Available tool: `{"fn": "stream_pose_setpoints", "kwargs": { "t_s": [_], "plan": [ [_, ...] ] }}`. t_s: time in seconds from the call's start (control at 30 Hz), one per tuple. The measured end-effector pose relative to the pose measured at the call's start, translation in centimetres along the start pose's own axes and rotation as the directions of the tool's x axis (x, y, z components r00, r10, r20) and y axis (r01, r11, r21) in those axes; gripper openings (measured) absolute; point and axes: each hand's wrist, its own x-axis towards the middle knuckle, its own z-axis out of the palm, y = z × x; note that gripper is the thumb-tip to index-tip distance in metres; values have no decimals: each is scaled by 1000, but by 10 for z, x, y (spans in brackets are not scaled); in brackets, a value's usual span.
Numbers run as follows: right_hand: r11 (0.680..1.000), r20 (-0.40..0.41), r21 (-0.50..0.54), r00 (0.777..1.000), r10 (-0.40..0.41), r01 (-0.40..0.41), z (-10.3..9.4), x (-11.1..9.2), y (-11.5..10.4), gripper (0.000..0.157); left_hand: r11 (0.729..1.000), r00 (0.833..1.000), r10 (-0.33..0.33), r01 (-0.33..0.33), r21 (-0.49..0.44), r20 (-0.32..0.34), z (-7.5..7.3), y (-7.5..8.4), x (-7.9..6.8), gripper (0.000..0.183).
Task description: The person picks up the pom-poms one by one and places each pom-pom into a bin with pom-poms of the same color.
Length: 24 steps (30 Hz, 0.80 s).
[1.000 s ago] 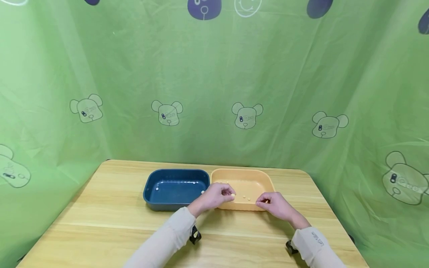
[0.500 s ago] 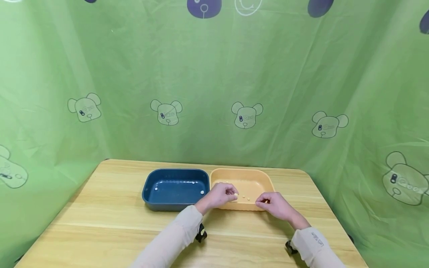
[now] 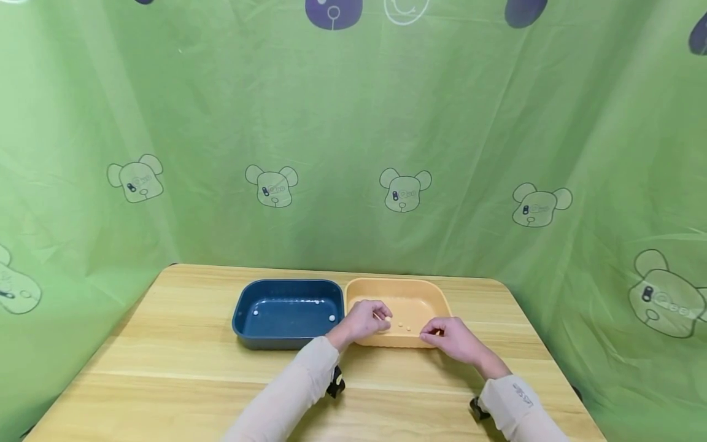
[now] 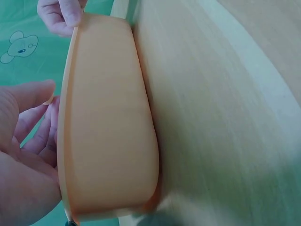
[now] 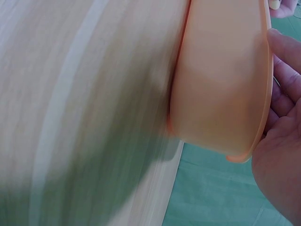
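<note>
My left hand (image 3: 367, 319) is over the left front part of an orange tray (image 3: 400, 283), pinching a small round cream-coloured bead (image 3: 388, 318) between thumb and fingers. In the left wrist view, the bead (image 4: 48, 100) shows at the thumb tip, beside the tray's outer wall (image 4: 108, 117). My right hand (image 3: 452, 339) grips the tray's front rim near its right corner. In the right wrist view, its thumb lies outside the rim (image 5: 270, 94) and its fingers are on the inner side. Small pale beads (image 3: 408, 328) lie on the tray floor between the hands.
A dark blue tray (image 3: 287, 337) stands against the orange tray's left side, with a few small white beads (image 3: 332, 318) spread inside. Both trays are on a wooden table (image 3: 166, 368). A green printed curtain (image 3: 342, 239) hangs behind and at both sides.
My left hand has shifted slightly right and further over the orange tray, still pinching the bead. My right hand stays on the rim.
</note>
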Motion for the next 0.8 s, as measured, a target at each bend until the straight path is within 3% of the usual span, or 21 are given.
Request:
{"fn": "stream_pose_setpoints", "kwargs": {
  "t_s": [0.4, 0.8],
  "plan": [
    [1000, -8, 11, 1000, -14, 15, 1, -2, 2, 6, 997, 997, -65, 64, -32, -43, -2, -3, 5, 14],
    [1000, 0, 17, 1000, -16, 16, -2, -3, 0, 7, 998, 997, -43, 39, -56, -60, -7, -2, 6, 15]
  ]
}}
